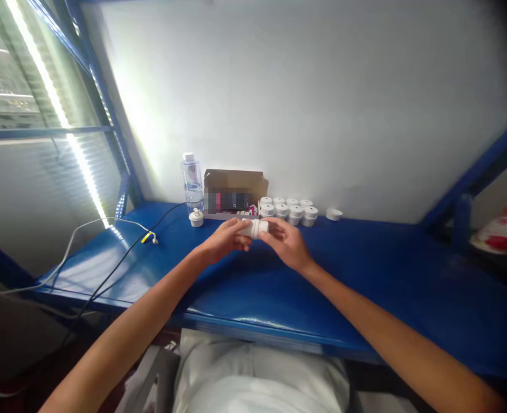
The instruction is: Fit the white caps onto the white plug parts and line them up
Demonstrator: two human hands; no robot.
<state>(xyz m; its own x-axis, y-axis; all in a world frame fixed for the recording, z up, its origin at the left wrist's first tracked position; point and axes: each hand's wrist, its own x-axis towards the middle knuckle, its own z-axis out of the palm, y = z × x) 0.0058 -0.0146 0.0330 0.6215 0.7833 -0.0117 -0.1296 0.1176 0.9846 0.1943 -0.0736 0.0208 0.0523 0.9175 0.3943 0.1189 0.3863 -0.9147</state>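
A: White cylindrical part, held lying sideways just above the blue surface, between both hands.

B: How do the hands grip it?

A: The left hand closes around one end; the right hand pinches the other end with its fingers. Opposing grips like these would suit twisting or pressing two halves together, I judge.

B: And around it?

A: Just behind, a cluster of similar white caps stands in rows near the wall, within easy reach. One lone cap sits to their right. A cardboard box, a water bottle and a small white knob stand left.
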